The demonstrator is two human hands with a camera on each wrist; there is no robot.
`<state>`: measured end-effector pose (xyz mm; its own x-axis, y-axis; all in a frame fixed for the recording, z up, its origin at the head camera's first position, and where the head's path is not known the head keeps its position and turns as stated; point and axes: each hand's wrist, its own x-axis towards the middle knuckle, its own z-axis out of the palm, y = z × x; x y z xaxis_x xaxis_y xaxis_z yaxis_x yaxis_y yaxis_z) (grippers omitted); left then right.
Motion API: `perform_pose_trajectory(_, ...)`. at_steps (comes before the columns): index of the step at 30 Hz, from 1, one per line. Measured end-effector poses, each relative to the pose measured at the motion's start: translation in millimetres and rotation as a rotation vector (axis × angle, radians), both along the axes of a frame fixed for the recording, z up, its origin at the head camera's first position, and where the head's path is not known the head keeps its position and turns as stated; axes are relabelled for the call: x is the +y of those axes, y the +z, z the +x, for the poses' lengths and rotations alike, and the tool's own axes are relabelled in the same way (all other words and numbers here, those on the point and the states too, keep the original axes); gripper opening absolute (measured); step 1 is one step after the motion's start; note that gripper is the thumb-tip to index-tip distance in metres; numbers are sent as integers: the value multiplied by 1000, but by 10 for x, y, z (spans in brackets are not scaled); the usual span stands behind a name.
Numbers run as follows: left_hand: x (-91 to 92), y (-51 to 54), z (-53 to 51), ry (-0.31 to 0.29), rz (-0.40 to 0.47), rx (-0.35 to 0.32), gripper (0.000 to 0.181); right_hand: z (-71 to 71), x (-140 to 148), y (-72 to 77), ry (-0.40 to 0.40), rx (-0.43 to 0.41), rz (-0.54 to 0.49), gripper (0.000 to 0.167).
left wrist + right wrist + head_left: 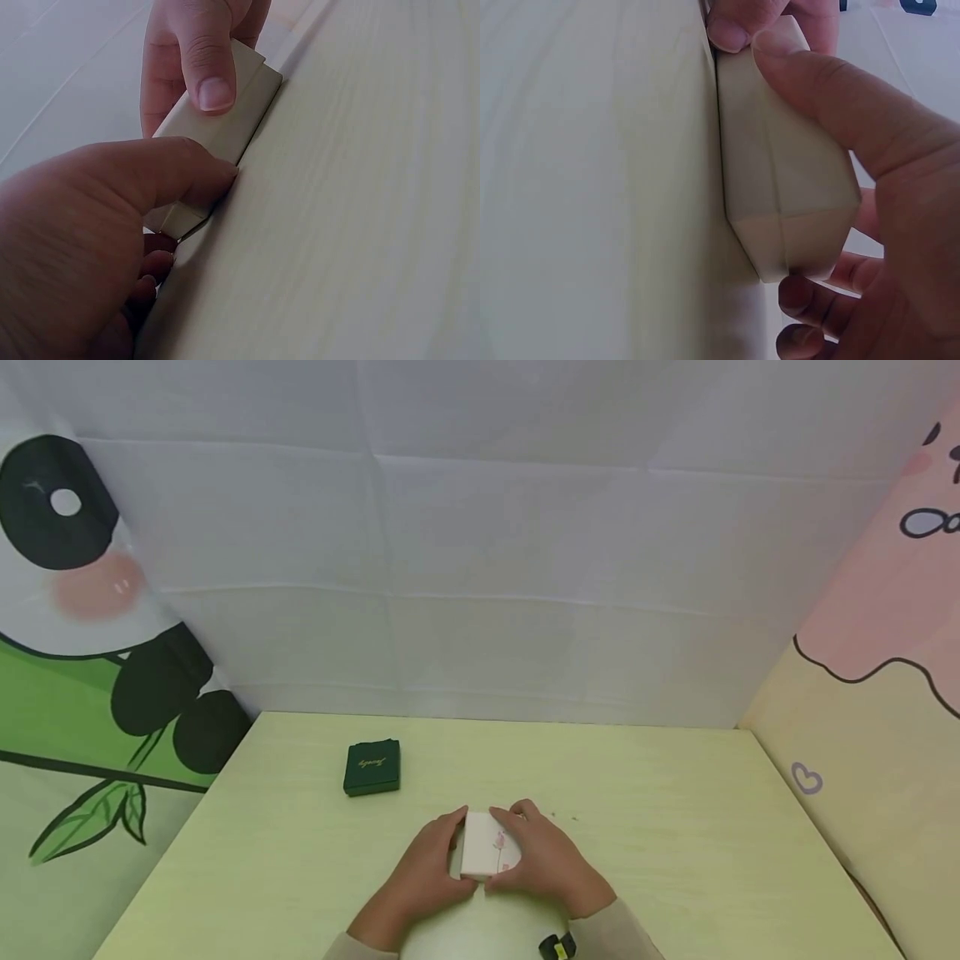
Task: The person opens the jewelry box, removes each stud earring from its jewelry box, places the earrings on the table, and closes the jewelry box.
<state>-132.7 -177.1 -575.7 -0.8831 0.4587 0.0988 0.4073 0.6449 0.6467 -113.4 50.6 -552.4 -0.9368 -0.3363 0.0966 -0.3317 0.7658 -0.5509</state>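
Note:
A small white box (478,845) with a pink flower print on top stands on the table between both hands. My left hand (429,870) holds its left side, with the thumb (191,176) low on the near face, close to the tabletop. From the right, my right hand (546,862) grips the box across its upper part, the thumb (810,82) on the near side. A thin seam between lid and base runs along the box's side (780,172) in the right wrist view. The underside is hidden.
A dark green box (372,768) with gold lettering lies farther back on the left of the pale wooden table (675,827). Beside the right sleeve is a small black and yellow item (558,947). A white cloth (487,568) hangs behind the table; printed cloths flank it.

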Motion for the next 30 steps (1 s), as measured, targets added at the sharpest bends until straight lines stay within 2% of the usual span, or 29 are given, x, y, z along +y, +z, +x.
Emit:
perform_pose_trajectory(9, -25, 34, 0, -3, 8, -6, 100, -16, -8, 2, 23, 2, -5, 101)
perform_pose_trajectory(19, 9, -1, -10, -5, -7, -4, 100, 9, 66, -34, 29, -2, -2, 106)
perform_pose_trajectory(30, 10, 0, 2, 0, -3, 8, 100, 15, 119, -21, 49, -47, -72, 102)
